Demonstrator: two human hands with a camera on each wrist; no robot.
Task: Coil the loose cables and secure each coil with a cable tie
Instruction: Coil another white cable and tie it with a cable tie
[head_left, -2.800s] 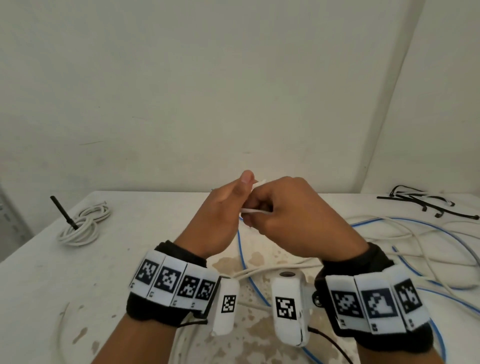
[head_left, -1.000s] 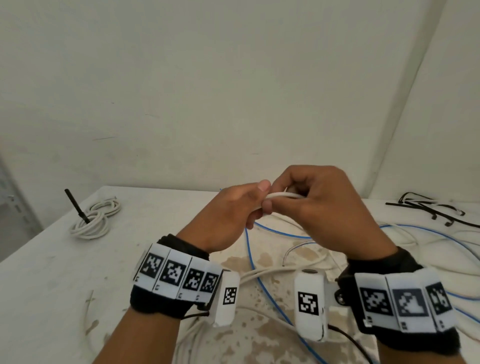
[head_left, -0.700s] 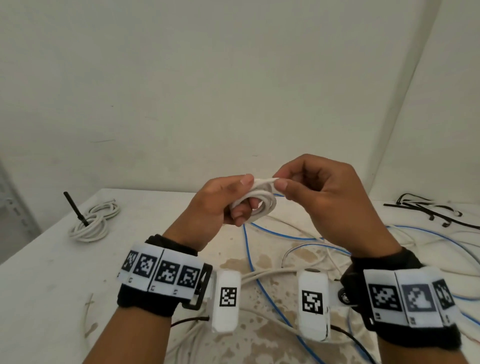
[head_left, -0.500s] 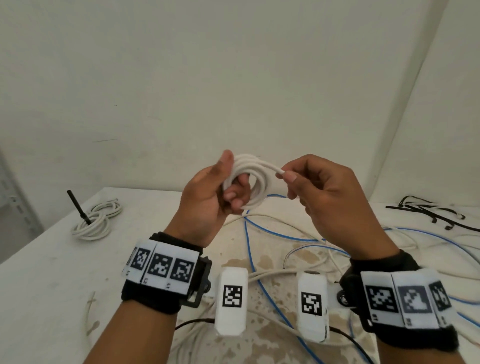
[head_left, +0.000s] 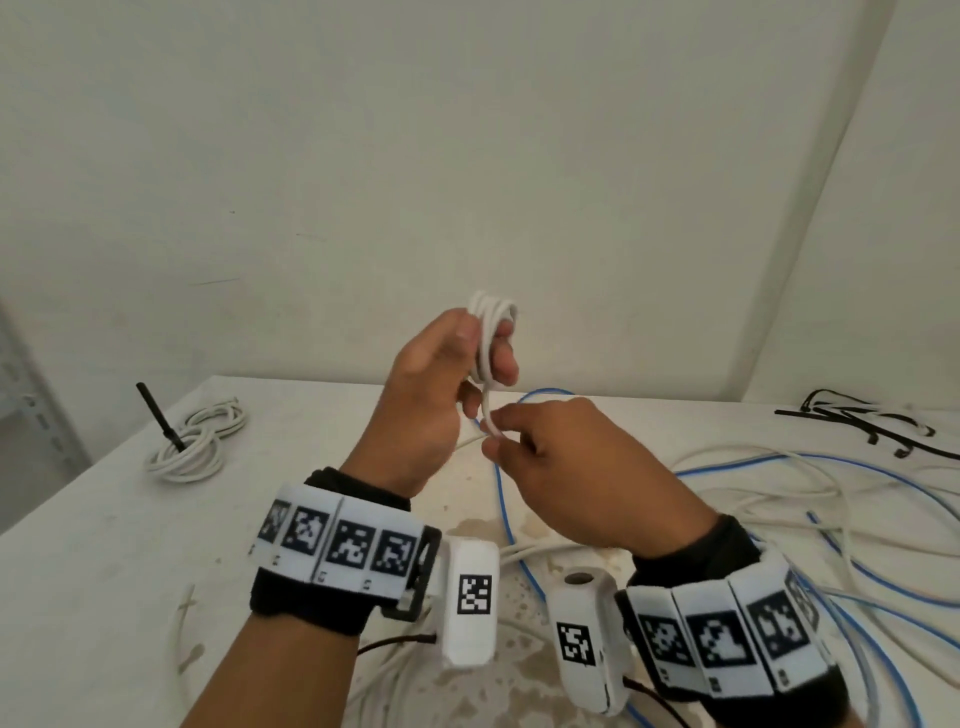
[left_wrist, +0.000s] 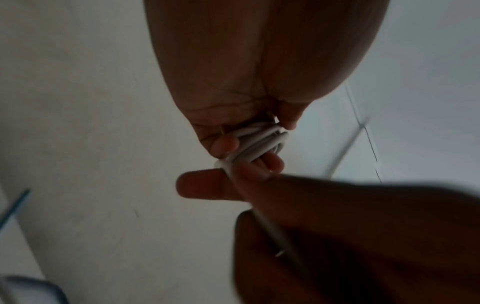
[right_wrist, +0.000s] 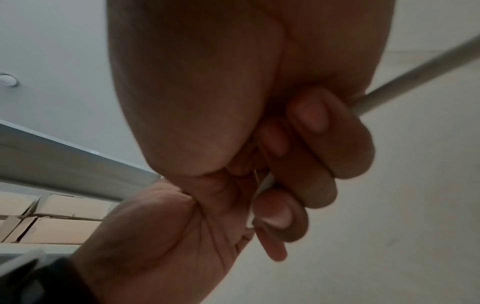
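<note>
A small white cable coil (head_left: 488, 332) stands upright in my left hand (head_left: 457, 364), held above the table with fingers and thumb curled round its loops. The left wrist view shows the same coil (left_wrist: 262, 142) bunched between that hand's fingertips. Just below it, my right hand (head_left: 524, 441) pinches the cable's loose strand (head_left: 488, 421) between thumb and forefinger. In the right wrist view the strand (right_wrist: 265, 185) runs through the curled fingers. No cable tie shows in either hand.
A tied white coil with a black tie tail (head_left: 192, 441) lies at the table's left. Black cable ties (head_left: 862, 423) lie at the far right. Loose white and blue cables (head_left: 779, 499) sprawl over the stained table (head_left: 104, 545) on the right and under my wrists.
The coil has grown in my left hand and turned upright. My right hand has dropped from beside the coil to below it, bringing the strand down around it.
</note>
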